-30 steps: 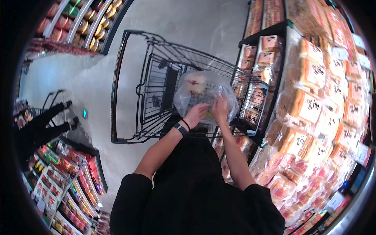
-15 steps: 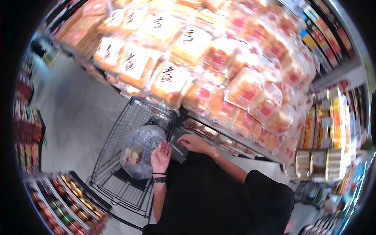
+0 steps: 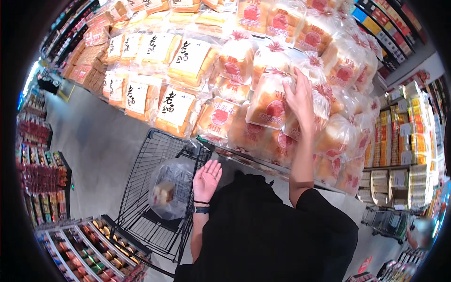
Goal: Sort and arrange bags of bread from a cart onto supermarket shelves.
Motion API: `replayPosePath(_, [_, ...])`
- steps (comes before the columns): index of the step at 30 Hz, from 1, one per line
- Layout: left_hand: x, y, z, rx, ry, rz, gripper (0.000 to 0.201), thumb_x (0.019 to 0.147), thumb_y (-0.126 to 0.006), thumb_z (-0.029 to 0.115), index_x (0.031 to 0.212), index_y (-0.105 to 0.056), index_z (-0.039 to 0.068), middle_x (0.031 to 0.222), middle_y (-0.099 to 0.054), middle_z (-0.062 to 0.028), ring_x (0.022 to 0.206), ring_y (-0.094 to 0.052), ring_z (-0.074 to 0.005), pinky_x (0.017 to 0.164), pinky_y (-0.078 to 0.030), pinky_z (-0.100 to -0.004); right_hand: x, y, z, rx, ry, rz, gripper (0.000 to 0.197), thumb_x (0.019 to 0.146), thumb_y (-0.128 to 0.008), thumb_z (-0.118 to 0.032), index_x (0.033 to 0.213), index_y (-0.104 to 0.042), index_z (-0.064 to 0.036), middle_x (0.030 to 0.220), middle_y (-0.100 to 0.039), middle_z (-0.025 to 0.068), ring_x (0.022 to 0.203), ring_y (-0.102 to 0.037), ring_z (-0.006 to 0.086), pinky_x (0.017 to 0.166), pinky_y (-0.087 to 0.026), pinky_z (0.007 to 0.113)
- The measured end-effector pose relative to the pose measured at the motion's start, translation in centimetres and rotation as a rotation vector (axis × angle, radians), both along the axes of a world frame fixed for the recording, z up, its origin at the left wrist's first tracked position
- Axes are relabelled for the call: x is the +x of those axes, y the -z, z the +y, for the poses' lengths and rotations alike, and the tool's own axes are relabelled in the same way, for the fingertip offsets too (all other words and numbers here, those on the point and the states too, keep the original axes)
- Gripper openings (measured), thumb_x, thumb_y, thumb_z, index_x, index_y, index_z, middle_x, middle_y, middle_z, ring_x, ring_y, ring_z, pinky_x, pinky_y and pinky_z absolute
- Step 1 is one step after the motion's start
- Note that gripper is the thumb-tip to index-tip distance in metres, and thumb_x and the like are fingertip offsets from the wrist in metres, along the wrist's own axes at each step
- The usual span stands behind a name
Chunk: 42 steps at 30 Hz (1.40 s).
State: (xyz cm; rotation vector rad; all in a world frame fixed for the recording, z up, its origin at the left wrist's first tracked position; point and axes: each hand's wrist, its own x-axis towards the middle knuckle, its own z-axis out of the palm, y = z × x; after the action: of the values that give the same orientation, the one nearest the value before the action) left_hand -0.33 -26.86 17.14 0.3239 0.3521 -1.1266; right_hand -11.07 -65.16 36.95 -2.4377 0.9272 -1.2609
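My right hand (image 3: 300, 98) reaches over the bread display, fingers apart. It lies against or just above a bagged loaf of bread (image 3: 268, 105) printed in red; whether it touches I cannot tell. The loaf's bag is gathered at the top, and more such bags lie around it. My left hand (image 3: 207, 181), palm up with fingers stretched, holds nothing beside the right side of a dark wire shopping cart (image 3: 129, 197). Inside the cart sits a clear plastic bag (image 3: 176, 174) with a pale, bread-like item in it.
Flat packs of bread (image 3: 176, 110) with white labels cover the display's left part. Curved shelves of jars (image 3: 91, 251) stand at lower left, and a rack of yellow packages (image 3: 399, 136) at right. Another cart (image 3: 385, 221) and a person (image 3: 420, 235) are at lower right.
My right hand has moved from near the cart up and forward onto the bagged bread. My left hand stays open by the cart. The whole view has turned slightly.
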Motion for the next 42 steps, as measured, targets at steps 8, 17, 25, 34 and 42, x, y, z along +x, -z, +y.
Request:
replayPosePath(8, [-3.3, 0.9, 0.3, 0.052, -0.094, 0.042, 0.037, 0.099, -0.052, 0.022, 0.128, -0.056, 0.000, 0.134, -0.058, -0.0175, 0.131, -0.051, -0.0309, 0.116, -0.035, -0.0473, -0.3, 0.3, -3.8, 0.164, -0.210, 0.334, 0.053, 0.091, -0.067, -0.026, 0.136, -0.055, -0.0025, 0.129, -0.060, 0.0193, 0.116, -0.059, 0.0340, 0.100, -0.045, 0.040])
replayPosePath(17, [-4.3, 0.8, -0.4, 0.099, -0.129, 0.058, 0.038, 0.099, -0.053, 0.023, 0.130, -0.053, 0.000, 0.133, -0.058, -0.0175, 0.129, -0.052, -0.0307, 0.115, -0.037, -0.0469, -0.7, -1.4, -2.5, 0.324, -0.294, 0.385, 0.039, 0.086, -0.076, -0.025, 0.115, -0.068, -0.0002, 0.101, -0.072, 0.0176, 0.088, -0.067, 0.0291, 0.083, -0.050, 0.037])
replayPosePath(25, [-4.2, -1.4, -2.7, 0.038, 0.058, -0.033, 0.039, 0.103, -0.045, 0.026, 0.131, -0.052, 0.000, 0.137, -0.055, -0.0181, 0.131, -0.050, -0.0317, 0.115, -0.036, -0.0460, -2.8, -4.2, 2.7, 0.726, -0.403, 0.060, 0.024, 0.091, -0.070, -0.018, 0.100, -0.070, 0.0046, 0.080, -0.069, 0.0050, 0.071, -0.059, 0.0098, 0.066, -0.046, 0.027])
replayPosePath(34, [-2.4, -12.6, -2.6, -0.241, -0.046, -0.228, 0.055, 0.103, -0.043, 0.044, 0.143, -0.045, 0.006, 0.148, -0.049, -0.0109, 0.136, -0.045, -0.0267, 0.115, -0.033, -0.0475, 0.2, -1.6, 8.4, 1.387, -0.929, -0.499, 0.046, 0.098, -0.062, -0.024, 0.128, -0.055, 0.0103, 0.123, -0.066, 0.0175, 0.110, -0.065, 0.0225, 0.100, -0.050, 0.036])
replayPosePath(42, [-1.6, -8.0, 6.0, -0.170, -0.300, -0.137, 0.061, 0.101, -0.046, 0.054, 0.144, -0.047, 0.010, 0.148, -0.050, -0.0071, 0.134, -0.048, -0.0246, 0.114, -0.035, -0.0472, 7.2, -1.1, 18.3, 1.393, -1.141, -0.064, 0.051, 0.097, -0.066, -0.029, 0.128, -0.056, 0.0110, 0.120, -0.067, 0.0153, 0.107, -0.066, 0.0200, 0.096, -0.050, 0.032])
